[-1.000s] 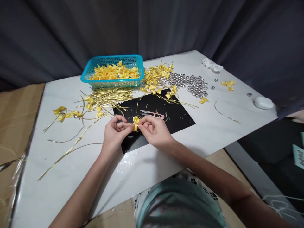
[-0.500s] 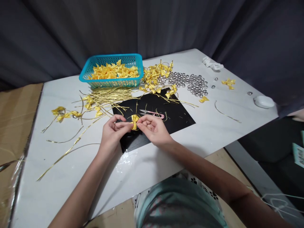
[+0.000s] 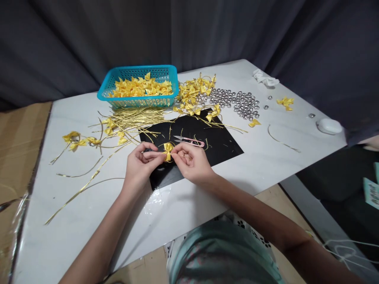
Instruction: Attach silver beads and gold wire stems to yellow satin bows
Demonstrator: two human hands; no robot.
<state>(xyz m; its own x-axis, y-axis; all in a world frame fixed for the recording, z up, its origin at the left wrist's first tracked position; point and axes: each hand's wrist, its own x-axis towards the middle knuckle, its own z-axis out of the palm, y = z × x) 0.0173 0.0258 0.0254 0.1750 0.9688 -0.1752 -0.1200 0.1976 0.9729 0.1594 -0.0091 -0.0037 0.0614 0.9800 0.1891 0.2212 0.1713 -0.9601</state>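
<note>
Between my hands, over the black sheet [image 3: 219, 152], a yellow ribbon bow [image 3: 167, 148] is held with gold cord around it. My left hand [image 3: 143, 159] is closed, its thumb and fingertips pinching the bow's left side. On the other side my right hand [image 3: 191, 159] is pinched shut at the bow's right edge, on a thin gold cord [image 3: 182, 156] that shows between its fingers. Just beyond the fingers lie thread snips [image 3: 195, 142] with pink handles, among cord clippings. Where the cord passes behind the bow is hidden.
A blue basket [image 3: 102, 92] of yellow bows stands at the back. In front of it lies a bundle of gold cords [image 3: 139, 118]. Silver beads [image 3: 245, 105] and finished-looking bows [image 3: 195, 90] lie to the right. A white dish [image 3: 329, 126] sits near the right edge.
Both hands stay almost in place around the bow. The right fingers have shifted slightly, and more gold cord shows between them. The view has moved a little.
</note>
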